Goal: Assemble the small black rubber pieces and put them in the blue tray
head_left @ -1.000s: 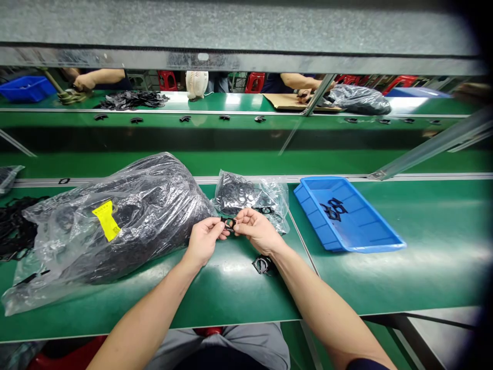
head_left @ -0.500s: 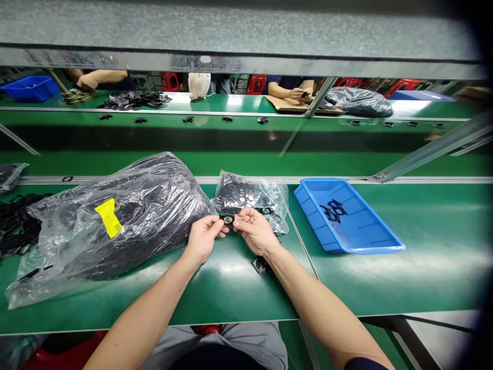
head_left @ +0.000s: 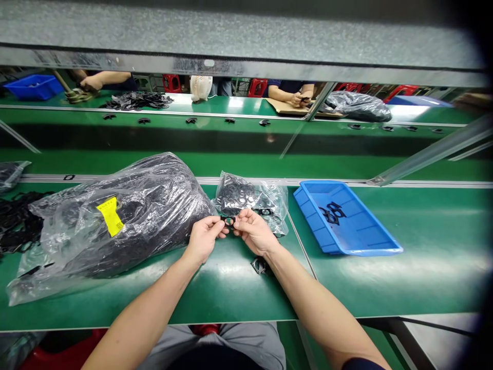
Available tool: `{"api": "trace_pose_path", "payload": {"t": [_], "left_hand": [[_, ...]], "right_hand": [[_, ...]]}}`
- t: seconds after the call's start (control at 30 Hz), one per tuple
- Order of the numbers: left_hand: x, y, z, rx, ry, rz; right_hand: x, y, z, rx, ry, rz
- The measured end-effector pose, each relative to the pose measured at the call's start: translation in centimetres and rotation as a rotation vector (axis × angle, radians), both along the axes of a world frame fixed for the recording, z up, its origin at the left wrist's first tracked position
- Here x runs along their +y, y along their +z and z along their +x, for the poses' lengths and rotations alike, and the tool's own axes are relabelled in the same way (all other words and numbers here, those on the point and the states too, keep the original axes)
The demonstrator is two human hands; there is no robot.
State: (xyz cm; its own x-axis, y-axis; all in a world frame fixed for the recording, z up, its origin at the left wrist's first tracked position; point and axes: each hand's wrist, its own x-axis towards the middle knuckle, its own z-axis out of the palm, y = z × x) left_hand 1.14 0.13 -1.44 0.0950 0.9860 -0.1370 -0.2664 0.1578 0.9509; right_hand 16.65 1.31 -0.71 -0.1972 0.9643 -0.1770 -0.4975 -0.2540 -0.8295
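My left hand (head_left: 203, 238) and my right hand (head_left: 253, 231) meet over the green table (head_left: 215, 288), both pinching one small black ring-shaped part (head_left: 228, 221) between their fingertips. Just behind them lies a small clear bag (head_left: 252, 198) of black rings. A large clear bag (head_left: 115, 221) of black parts with a yellow label (head_left: 110, 216) lies to the left. Another black part (head_left: 261, 265) rests on the table under my right forearm.
A blue tray (head_left: 346, 218) holding two or three black parts stands at the right. Loose black parts (head_left: 17, 221) lie at the far left. Beyond a green conveyor (head_left: 231, 133), other people's hands (head_left: 90, 82) (head_left: 298, 96) work at the opposite bench.
My hands stay together on the small black part with only slight finger movement. The view has shifted a little; a person opposite has drawn both hands together.
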Motion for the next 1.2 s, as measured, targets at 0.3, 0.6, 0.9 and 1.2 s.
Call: {"api": "trace_pose_path", "payload": {"t": [0.3,0.6,0.9,1.2], "left_hand": [[0.0,0.0,0.0,0.066,0.015,0.007],[-0.1,0.2,0.0,-0.071,0.039,-0.016],[0.1,0.6,-0.1,-0.099,0.086,-0.005],[0.0,0.2,0.0,0.01,0.074,0.047]], "right_hand": [[0.2,0.2,0.6,-0.138,0.046,0.046],[-0.5,-0.2,0.9,-0.888,-0.217,0.887],[-1.2,0.1,0.5,-0.947,-0.176,0.954],[-0.7,-0.6,-0.3,-0.512,-0.031,0.249]]}}
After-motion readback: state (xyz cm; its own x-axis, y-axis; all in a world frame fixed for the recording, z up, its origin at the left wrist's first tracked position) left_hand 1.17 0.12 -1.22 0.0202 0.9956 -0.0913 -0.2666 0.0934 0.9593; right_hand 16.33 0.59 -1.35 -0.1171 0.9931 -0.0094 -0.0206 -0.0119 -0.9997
